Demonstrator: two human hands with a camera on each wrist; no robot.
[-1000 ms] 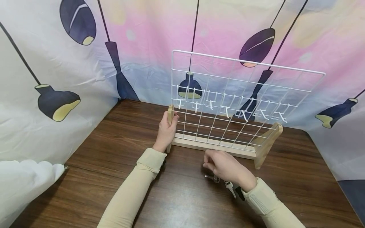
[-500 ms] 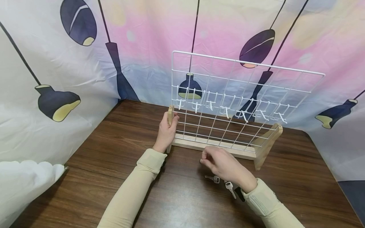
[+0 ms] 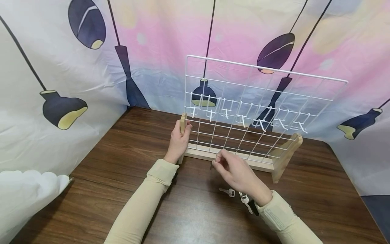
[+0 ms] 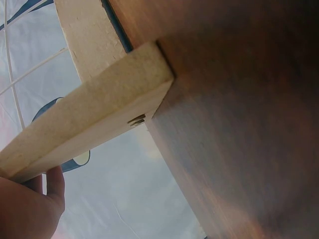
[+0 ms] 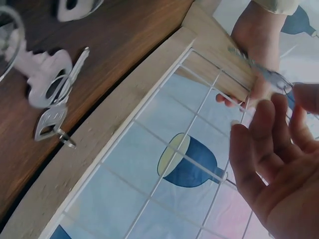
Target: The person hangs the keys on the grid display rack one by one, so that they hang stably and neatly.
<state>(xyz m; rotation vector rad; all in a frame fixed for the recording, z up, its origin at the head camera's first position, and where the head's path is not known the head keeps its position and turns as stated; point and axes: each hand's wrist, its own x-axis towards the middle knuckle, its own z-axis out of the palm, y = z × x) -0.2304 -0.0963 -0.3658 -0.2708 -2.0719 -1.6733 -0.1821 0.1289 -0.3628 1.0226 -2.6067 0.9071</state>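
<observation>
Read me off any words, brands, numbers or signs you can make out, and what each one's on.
No readable text in any view.
Keys on the table: any marks too small or blurred to read.
Key in the right hand: blurred, nothing legible.
Wooden stand, backdrop: no lettering visible.

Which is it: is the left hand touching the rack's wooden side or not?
Touching. The head view shows it: the left hand grips the wooden side, with the wood between thumb and fingers.
</observation>
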